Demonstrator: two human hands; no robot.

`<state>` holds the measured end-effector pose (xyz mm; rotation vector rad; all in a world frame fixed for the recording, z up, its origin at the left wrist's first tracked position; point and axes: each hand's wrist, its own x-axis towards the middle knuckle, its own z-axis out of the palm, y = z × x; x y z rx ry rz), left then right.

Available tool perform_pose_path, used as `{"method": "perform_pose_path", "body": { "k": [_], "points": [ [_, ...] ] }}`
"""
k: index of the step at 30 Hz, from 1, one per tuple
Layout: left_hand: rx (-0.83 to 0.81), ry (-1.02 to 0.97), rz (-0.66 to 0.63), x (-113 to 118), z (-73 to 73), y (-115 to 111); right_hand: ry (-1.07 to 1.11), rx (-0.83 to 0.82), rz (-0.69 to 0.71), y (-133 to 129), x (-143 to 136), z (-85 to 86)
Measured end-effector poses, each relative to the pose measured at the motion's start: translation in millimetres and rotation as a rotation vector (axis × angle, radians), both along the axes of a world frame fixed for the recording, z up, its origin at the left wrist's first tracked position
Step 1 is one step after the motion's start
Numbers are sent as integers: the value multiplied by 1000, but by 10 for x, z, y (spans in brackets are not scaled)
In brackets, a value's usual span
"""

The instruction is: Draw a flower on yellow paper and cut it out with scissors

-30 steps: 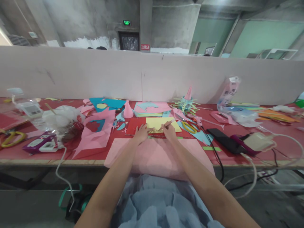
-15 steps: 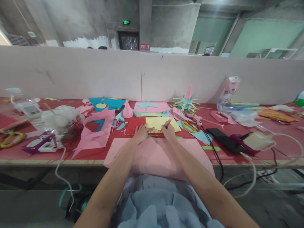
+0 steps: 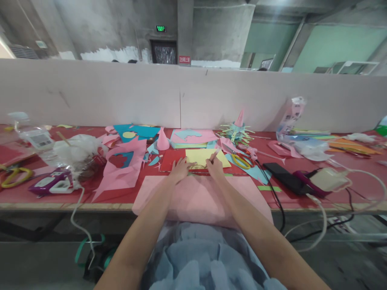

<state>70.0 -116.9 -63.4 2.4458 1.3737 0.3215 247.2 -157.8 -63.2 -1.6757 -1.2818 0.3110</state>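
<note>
My right hand (image 3: 214,167) is closed round a pen (image 3: 215,154), its lower end hidden by the fingers. Beneath it lies a yellow sheet of paper (image 3: 196,154), which rests on a red sheet (image 3: 173,155). My left hand (image 3: 180,169) lies flat with fingers stretched out, its fingertips at the left edge of the yellow sheet. Between both hands a thin round outline (image 3: 198,166) shows at the sheet's near edge; whether it is a ring or a drawn line I cannot make out. Under my forearms is a large pink sheet (image 3: 199,195).
Yellow-handled scissors (image 3: 241,161) and a black phone (image 3: 286,177) lie to the right. A pink paper cone (image 3: 162,139) and a fringed paper piece (image 3: 237,131) stand behind. Cut pink paper (image 3: 125,163), a purple power strip (image 3: 53,181) and a plastic bottle (image 3: 34,135) are left.
My right hand and the pen have shifted very slightly; the pen leans a little differently. My left hand stays in place.
</note>
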Motion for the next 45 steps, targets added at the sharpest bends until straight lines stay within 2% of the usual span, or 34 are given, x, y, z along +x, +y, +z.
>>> {"method": "perform_pose_path", "body": {
  "k": [11, 17, 21, 24, 27, 31, 40, 45],
  "points": [
    [12, -52, 1, -7, -9, -4, 50, 17, -3, 6, 11, -4],
    [29, -150, 50, 13, 24, 34, 358, 113, -49, -28, 28, 41],
    [83, -209, 132, 6, 31, 120, 436, 146, -87, 6, 60, 35],
    [98, -178, 235, -4, 18, 148, 438, 147, -106, 20, 69, 41],
    [60, -88, 272, -5, 0, 120, 416, 170, -126, 23, 69, 48],
    [34, -7, 248, -7, -4, 75, 390, 163, -124, 29, 73, 44],
    [16, -29, 207, -25, 75, 4, 371, 143, -120, 31, 82, 42],
    [-25, -14, 207, -14, 85, -6, 313, 172, -56, 28, 59, 0]
  ]
}}
